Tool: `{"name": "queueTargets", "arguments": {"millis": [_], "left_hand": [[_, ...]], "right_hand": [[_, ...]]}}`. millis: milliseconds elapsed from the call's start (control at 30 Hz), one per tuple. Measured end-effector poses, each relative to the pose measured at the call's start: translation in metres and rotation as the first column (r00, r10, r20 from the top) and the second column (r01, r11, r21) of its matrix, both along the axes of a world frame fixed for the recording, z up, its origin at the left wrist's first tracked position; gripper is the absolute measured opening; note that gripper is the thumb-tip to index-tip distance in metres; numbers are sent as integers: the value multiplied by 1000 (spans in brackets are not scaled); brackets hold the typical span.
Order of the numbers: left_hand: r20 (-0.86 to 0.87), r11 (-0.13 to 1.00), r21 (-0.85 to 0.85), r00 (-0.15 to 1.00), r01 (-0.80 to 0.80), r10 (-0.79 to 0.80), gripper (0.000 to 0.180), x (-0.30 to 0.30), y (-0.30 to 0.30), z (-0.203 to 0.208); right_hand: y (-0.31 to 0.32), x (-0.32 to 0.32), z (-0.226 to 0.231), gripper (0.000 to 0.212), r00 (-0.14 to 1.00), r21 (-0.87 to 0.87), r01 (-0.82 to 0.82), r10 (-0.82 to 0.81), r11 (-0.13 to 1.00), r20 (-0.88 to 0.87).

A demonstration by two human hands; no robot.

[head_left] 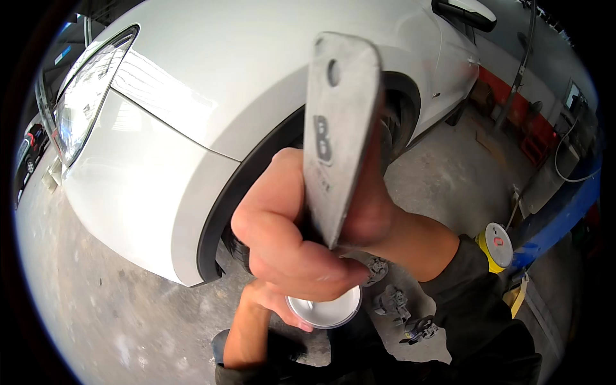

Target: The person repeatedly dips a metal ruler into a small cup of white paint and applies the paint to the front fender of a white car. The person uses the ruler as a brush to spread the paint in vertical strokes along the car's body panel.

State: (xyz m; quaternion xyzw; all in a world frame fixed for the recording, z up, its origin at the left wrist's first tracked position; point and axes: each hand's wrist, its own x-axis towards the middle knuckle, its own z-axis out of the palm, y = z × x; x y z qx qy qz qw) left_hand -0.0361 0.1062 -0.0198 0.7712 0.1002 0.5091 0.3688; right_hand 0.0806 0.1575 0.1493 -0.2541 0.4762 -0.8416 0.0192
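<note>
My right hand (276,237) is raised close to the camera, its fingers closed around a flat grey paddle (346,90). The paddle stands upright, with a rounded top, an oval hole near that end and a dark mark on its face. Its lower end is hidden behind my fingers. Below, my left hand (279,305) grips the side of a round white cup (343,314), partly covered by my right hand. The inside of the cup looks white; I cannot tell what is in it. Both hands are in front of a white car's wheel arch (215,218).
A white car (160,96) fills the left and top, with its headlight (99,90) at far left. Grey sandals or shoes (393,303) lie on the concrete floor near my legs. At right stand a yellow can with a white lid (497,244) and a blue beam (552,221).
</note>
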Motion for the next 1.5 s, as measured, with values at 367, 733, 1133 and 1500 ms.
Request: {"name": "queueTargets", "arguments": {"millis": [367,733,1133,1500], "left_hand": [[63,889,-447,988,-100,143,104,-9,-11,-7],[114,700,-582,810,-415,575,94,1,-4,2],[-28,380,-489,449,-785,893,88,44,10,-2],[51,394,-454,418,-799,907,85,29,-10,23]], "right_hand": [[30,7,-8,87,830,257,551,-554,794,-67],[29,24,-9,80,418,240,892,-901,384,-112],[14,26,-36,52,141,98,986,-986,132,-89],[48,47,-24,22,406,680,733,-804,2,-435]]}}
